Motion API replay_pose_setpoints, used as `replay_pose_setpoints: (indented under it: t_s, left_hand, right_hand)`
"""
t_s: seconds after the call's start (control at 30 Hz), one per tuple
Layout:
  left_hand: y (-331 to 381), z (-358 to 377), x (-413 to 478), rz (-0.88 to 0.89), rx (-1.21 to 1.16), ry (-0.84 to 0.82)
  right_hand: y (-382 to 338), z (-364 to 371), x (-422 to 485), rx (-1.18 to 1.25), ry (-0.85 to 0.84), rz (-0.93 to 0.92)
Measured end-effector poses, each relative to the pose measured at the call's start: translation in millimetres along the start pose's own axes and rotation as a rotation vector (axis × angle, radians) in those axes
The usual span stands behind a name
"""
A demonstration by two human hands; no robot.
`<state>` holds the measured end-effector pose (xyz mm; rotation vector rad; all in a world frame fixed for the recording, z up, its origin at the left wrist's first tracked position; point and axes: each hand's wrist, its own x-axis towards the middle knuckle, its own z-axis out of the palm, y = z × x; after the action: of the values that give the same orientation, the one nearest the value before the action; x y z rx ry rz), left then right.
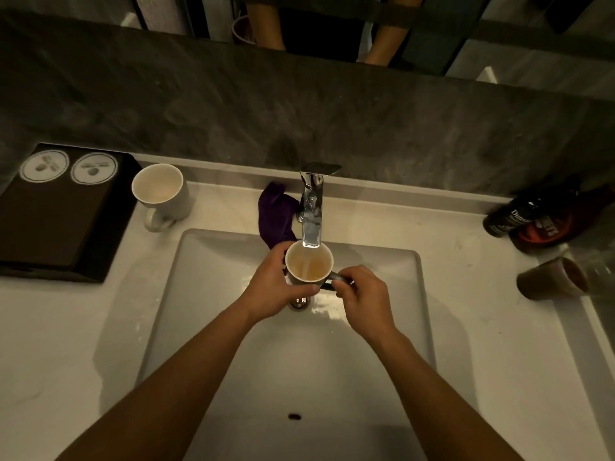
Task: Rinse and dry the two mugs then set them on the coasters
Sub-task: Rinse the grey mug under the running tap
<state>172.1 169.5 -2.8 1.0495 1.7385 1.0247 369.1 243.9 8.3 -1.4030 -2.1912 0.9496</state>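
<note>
Mug [309, 266] under tap [311, 207]: wet, slippery, breakable; left hand [278, 286] wraps its body, right hand [361, 294] pinches the handle

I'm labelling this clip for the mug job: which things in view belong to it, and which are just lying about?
Job: held mug, other mug, tap, cloth, coasters, sink.
Lying about: bottles, brown cup.
</note>
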Motion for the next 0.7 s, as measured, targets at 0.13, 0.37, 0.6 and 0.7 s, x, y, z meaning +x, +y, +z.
replay_pose_setpoints:
  t_s: [0.13,0.37,0.6,0.7]
  left_hand:
    - [-7,-5,-5,-0.015,0.017,0.010]
    - [-4,-4,-4,-0.041,0.029,0.019]
    - [4,2,6,-0.047,0.196,-0.048]
    - [6,1,12,-0.100,0.269,-0.078]
  right_hand:
    - [2,5,-3,-0.009,-0.036,-0.033]
    - [6,8,1,-0.004,-0.022,-0.031]
    - [11,0,9,-0.022,-0.043,-0.105]
    - [9,4,14,-0.061,-0.104,-0.128]
